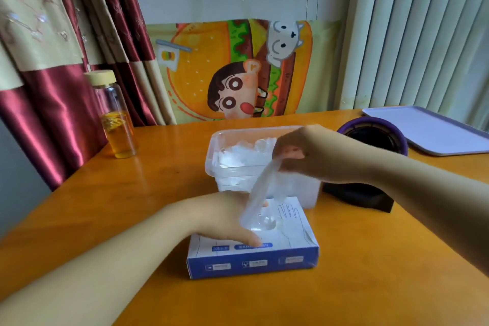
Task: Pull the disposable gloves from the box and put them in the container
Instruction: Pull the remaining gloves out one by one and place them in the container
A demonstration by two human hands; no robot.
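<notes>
Table (105, 206): filling the lower half of the frame, carrying everything else.
Tray (428, 130): lying at the right edge, well apart from the work.
Container (225, 137): sitting at centre, just behind the box, lidless and already holding a heap of clear gloves; probably being kept close so each transfer is short.
Box (251, 264): lying flat at lower centre, opening facing up.
Bottle (116, 119): standing at the left, out of the way.
Left hand (225, 219): pressing flat on the box top with fingers straight, gripping nothing; seemingly bracing the box so it is not lifting with the pull.
Right hand (301, 156): hovering at centre right, over the container's near rim, fingertips pinching the glove's upper end.
Glove (259, 193): stretching from the pinch down into the box opening, lower end not yet free.
</notes>
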